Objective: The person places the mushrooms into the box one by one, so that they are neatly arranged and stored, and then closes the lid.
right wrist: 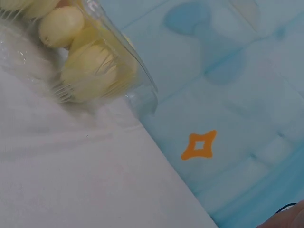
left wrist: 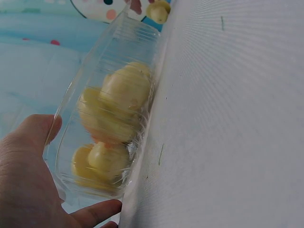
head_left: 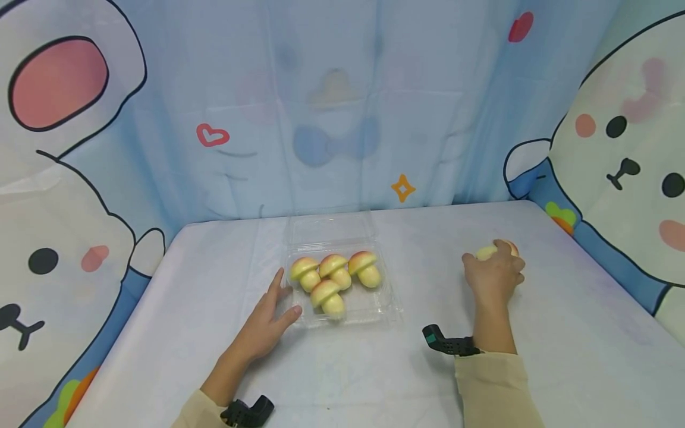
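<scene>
A clear plastic clamshell box (head_left: 369, 312) lies on the table with its lid (head_left: 332, 229) raised at the back. Inside are several yellow mushroom-shaped pieces (head_left: 333, 306) with reddish caps. My left hand (head_left: 266, 327) is at the box's left front corner, fingers spread and fairly straight along its side. In the left wrist view, a fingertip (left wrist: 55, 127) meets the clear rim. Off to the right, my right hand (head_left: 495, 273) grips another mushroom-shaped piece (head_left: 486, 253) from above, covering much of it.
A white cloth (head_left: 417, 380) covers the table. Behind it hangs a blue curtain (head_left: 428, 119) with cartoon prints, close to the raised lid. Each wrist wears a black camera mount, such as the right one (head_left: 452, 345).
</scene>
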### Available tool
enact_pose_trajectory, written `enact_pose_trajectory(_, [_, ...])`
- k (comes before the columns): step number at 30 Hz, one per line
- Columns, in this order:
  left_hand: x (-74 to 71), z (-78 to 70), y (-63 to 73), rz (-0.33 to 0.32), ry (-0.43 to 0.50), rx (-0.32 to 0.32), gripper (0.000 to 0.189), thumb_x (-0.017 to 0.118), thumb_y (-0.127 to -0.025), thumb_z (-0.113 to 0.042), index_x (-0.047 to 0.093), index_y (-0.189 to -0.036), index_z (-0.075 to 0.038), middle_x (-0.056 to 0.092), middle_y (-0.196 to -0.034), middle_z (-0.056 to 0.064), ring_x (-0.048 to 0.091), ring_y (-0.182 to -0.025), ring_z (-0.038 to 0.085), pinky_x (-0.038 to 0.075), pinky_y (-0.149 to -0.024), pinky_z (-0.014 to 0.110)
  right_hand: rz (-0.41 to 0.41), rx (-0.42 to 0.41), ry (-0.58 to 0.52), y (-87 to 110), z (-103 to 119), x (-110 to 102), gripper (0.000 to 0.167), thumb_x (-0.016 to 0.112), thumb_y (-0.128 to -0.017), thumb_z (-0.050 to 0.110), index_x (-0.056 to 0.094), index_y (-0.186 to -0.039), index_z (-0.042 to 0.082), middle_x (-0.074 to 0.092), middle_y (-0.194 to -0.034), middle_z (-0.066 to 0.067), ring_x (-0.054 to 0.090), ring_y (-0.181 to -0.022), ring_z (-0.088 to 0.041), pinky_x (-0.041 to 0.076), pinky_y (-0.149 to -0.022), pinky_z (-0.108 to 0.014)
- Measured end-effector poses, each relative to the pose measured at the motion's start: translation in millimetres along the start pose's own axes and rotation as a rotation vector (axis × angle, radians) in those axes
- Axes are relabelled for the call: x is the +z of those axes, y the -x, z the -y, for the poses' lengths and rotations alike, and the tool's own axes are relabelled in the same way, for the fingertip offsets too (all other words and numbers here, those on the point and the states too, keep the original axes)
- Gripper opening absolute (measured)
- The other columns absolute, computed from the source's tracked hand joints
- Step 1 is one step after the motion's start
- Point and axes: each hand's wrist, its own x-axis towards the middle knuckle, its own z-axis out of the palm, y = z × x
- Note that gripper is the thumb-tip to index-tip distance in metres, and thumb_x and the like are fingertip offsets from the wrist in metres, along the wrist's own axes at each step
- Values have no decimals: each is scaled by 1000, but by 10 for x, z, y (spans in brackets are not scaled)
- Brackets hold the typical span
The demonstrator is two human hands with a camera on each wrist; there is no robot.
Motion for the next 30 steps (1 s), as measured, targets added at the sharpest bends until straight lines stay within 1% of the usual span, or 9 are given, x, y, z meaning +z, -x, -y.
enact_pose_trajectory(2, [-2,1,1,-1,-1,-2,86,59,-103,-38,6,-168,-17,50,-156,21,30,-155,42,20,-122,68,-19,10,-8,-18,-20,4,76,59,-96,23,27,-162,6,23,-155,-36,28,-141,-52,39,-102,-64])
enact_pose_trajectory(7, [-6,3,0,-1,2,-5,87,59,-103,-38,5,-168,-17,50,-156,20,31,-154,42,21,-122,68,-69,42,-61,-70,-97,25,73,57,-96,19,29,-162,10,19,-157,-30,24,-143,-47,36,-108,-62])
enact_pose_trajectory(12, [-2,9,-3,2,6,-7,87,59,-103,-40,5,-168,-18,50,-156,20,31,-154,42,21,-122,68,-95,49,-77,-120,-161,60,73,56,-97,18,26,-164,14,10,-162,-25,19,-147,-45,33,-114,-62])
enact_pose_trajectory(16, [5,18,-6,6,4,-8,87,59,-103,-41,5,-168,-20,49,-157,20,31,-154,41,21,-122,68,-109,29,-86,-166,-214,95,77,56,-97,19,20,-165,16,3,-165,-22,15,-149,-45,31,-115,-63])
enact_pose_trajectory(21, [11,25,-8,4,5,-5,88,59,-103,-42,5,-168,-20,49,-157,20,32,-154,42,22,-122,68,-96,-11,-93,-224,-271,150,79,57,-98,21,17,-166,17,4,-166,-22,13,-148,-46,27,-116,-63])
enact_pose_trajectory(26, [13,26,-15,4,11,-2,87,59,-103,-39,5,-168,-20,49,-157,20,30,-155,42,21,-122,68,-110,-47,-84,-275,-303,198,76,57,-99,20,20,-165,18,8,-165,-21,15,-148,-45,26,-116,-62])
enact_pose_trajectory(30, [12,41,-11,1,9,-3,87,59,-103,-40,5,-168,-20,49,-157,20,31,-154,42,22,-122,68,-124,-60,-92,-299,-308,224,69,57,-99,19,28,-161,17,13,-165,-20,18,-147,-43,27,-115,-61])
